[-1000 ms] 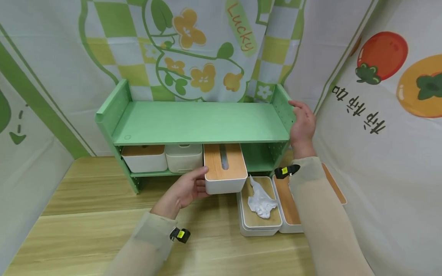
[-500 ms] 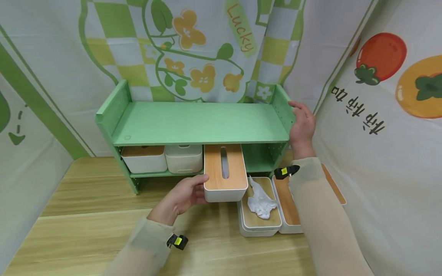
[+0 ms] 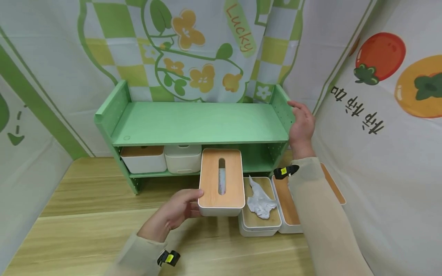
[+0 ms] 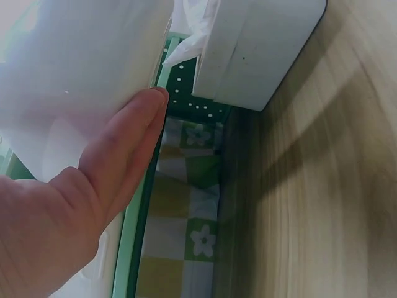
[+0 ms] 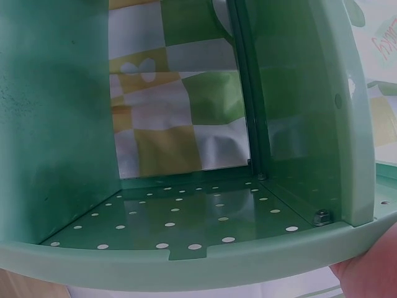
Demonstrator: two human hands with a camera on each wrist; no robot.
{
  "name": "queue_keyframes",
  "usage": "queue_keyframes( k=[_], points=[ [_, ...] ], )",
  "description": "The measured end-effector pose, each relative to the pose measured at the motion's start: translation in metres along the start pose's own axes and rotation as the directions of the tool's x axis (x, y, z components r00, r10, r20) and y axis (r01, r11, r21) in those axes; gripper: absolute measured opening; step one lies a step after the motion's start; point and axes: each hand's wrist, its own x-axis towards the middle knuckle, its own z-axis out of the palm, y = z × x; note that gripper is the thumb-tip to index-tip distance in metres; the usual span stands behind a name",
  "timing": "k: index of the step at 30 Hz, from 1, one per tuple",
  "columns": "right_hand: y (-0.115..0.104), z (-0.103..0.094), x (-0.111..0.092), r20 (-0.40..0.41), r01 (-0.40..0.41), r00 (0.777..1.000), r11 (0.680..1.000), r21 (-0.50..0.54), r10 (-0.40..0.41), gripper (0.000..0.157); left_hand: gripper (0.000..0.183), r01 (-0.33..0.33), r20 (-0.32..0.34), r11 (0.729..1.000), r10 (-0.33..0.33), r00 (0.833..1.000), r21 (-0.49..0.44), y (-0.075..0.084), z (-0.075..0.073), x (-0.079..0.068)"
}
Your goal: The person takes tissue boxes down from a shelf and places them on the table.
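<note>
My left hand point(image 3: 176, 211) holds a white tissue box point(image 3: 204, 211) with a wood-look lid and a long slot, thumb at the lid's left edge and fingers low on its side. The box is in front of the green shelf point(image 3: 200, 122), above the table, its far end near the lower tier. In the left wrist view, the fingers point(image 4: 127, 136) lie against the box's white underside point(image 4: 80, 68). My right hand point(image 3: 302, 128) grips the shelf's right side panel, fingertips over its edge. The right wrist view catches only part of this hand point(image 5: 372, 267), beside the perforated panel point(image 5: 205, 214).
A white bin with a wood lid point(image 3: 144, 161) and a lidded cream bin point(image 3: 183, 159) occupy the lower tier's left half. On the wooden table point(image 3: 86, 214), a box with a crumpled tissue point(image 3: 260, 203) stands beside another wood-lidded box point(image 3: 288, 199), partly behind the right forearm.
My left hand has drawn the tissue box out of the lower tier, toward me and slightly left. The right hand has stayed on the side panel.
</note>
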Motion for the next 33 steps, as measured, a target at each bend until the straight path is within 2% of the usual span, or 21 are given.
queue_keyframes(
  k=[11, 17, 21, 26, 33],
  points=[
    [0.000, 0.001, 0.002, -0.005, 0.018, 1.000, 1.000, 0.009, -0.018, 0.037, 0.061, -0.012, 0.058, 0.999, 0.014, 0.998, -0.030, -0.012, -0.009, -0.031],
    [-0.002, 0.002, 0.001, -0.005, 0.009, 1.000, 1.000, 0.006, -0.009, 0.038, 0.064, 0.007, 0.078, 1.000, -0.005, 0.997, -0.021, -0.021, -0.016, -0.047],
    [-0.001, 0.001, 0.000, 0.000, 0.006, 1.000, 1.000, 0.002, -0.006, 0.038, 0.066, 0.046, 0.066, 0.999, -0.045, 0.997, -0.011, -0.030, -0.022, -0.056],
    [-0.002, 0.001, -0.001, 0.000, -0.002, 1.000, 1.000, -0.012, 0.002, 0.038, 0.070, 0.092, 0.013, 0.995, -0.092, 0.996, 0.036, -0.041, -0.028, -0.058],
    [-0.002, 0.001, -0.002, 0.005, -0.006, 1.000, 1.000, -0.018, 0.007, 0.038, 0.059, 0.106, -0.021, 0.990, -0.104, 0.994, 0.088, -0.056, -0.036, -0.057]
  ],
)
